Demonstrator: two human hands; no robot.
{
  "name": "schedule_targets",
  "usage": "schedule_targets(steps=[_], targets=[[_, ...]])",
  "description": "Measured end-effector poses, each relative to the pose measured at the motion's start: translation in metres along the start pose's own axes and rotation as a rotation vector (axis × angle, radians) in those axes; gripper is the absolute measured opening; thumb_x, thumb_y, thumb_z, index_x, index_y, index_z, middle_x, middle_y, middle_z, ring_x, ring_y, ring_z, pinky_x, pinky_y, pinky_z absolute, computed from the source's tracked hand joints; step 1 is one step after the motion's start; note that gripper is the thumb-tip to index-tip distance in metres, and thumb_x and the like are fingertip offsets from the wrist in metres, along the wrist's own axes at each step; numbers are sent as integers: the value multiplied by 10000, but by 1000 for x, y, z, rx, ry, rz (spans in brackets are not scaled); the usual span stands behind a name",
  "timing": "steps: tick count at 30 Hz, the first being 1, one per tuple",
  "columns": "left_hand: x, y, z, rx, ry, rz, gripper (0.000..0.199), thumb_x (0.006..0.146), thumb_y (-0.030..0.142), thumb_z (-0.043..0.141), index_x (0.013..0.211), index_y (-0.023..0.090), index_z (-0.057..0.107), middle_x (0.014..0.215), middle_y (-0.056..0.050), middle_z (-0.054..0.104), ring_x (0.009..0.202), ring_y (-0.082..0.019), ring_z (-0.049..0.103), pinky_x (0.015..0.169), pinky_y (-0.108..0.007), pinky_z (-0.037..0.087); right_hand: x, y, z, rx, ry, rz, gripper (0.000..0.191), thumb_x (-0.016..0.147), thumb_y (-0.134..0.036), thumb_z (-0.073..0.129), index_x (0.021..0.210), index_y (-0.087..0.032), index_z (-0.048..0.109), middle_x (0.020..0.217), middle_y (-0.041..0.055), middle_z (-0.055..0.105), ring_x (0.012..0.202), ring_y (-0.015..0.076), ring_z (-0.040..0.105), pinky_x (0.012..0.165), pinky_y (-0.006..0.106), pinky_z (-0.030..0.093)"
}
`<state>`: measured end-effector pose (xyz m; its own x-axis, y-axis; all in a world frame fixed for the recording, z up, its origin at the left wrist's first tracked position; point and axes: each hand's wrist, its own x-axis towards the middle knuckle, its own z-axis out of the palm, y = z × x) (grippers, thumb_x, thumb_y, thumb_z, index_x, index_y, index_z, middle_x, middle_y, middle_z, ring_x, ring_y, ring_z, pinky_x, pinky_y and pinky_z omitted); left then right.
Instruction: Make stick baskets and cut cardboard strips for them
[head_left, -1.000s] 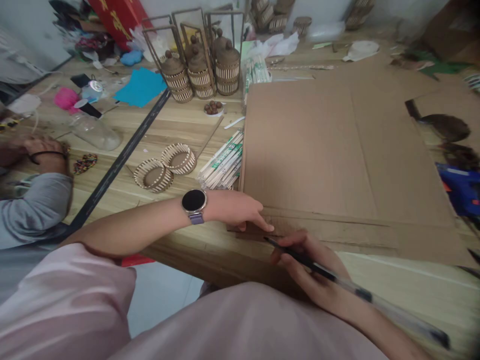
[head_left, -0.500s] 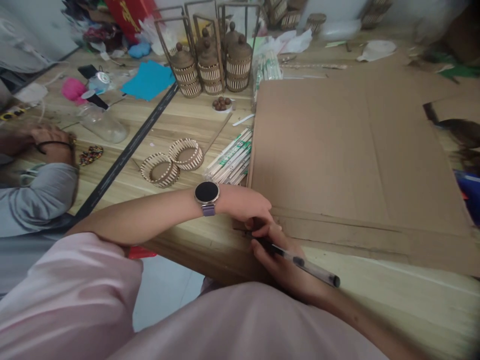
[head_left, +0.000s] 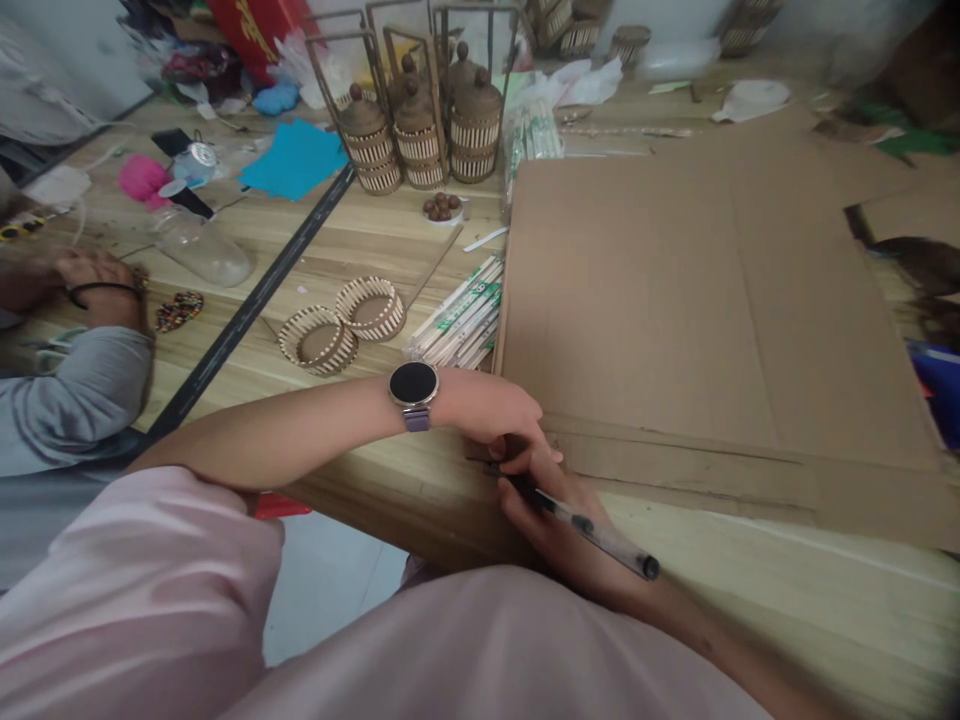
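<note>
My right hand is closed around a pen with a clear barrel and dark ends. The pen slants, its rear end toward the lower right and its tip near my left hand. My left hand, with a round watch on the wrist, curls downward at the table edge and meets the fingers of my right hand. Its fingertips and whatever they grip are mostly hidden; a dark patch shows beneath them. Both hands are beside the near left corner of a large cardboard sheet.
Two slatted rings and bagged bamboo sticks lie beyond my left forearm. Farther back stand lidded lantern-like baskets with tall handles, near a dish of brown beads. Another person's forearm rests at the left beside a jar.
The pen's rear end has swung slightly left and down in my right hand. My left hand has stayed nearly still.
</note>
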<state>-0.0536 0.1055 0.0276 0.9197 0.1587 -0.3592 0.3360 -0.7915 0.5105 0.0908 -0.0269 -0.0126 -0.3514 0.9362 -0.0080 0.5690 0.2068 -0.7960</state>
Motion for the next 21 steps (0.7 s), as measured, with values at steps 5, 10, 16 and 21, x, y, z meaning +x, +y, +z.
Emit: schedule_targets(steps=[5,10,16,21], targets=[[0,0,-1,21,-33,10,455,764,74,705,1105,375,737,797,14,640,684,-152,574,615,-256,353,0,-3,-3,-29,-18,1,24,904,-278,493,918,-268,510,900,43,721,762,215,707,651,311,519],[1,3,-4,52,-57,0,469,780,87,708,1153,371,722,816,6,652,682,-153,571,597,-258,343,1,-2,-1,-26,-10,-16,20,891,-268,492,908,-266,502,924,48,731,786,223,715,645,316,517],[1,9,-10,112,-126,-20,536,824,93,677,1286,364,649,877,-13,647,723,-157,578,574,-254,330,4,-4,-1,-43,-22,-40,8,881,-269,504,882,-262,501,910,66,738,789,240,717,639,334,522],[1,7,-9,90,-84,14,408,799,101,704,1123,346,737,811,2,631,680,-149,559,586,-260,338,1,-3,-2,-46,6,-2,29,886,-268,505,911,-276,516,883,36,723,730,211,701,623,316,513]])
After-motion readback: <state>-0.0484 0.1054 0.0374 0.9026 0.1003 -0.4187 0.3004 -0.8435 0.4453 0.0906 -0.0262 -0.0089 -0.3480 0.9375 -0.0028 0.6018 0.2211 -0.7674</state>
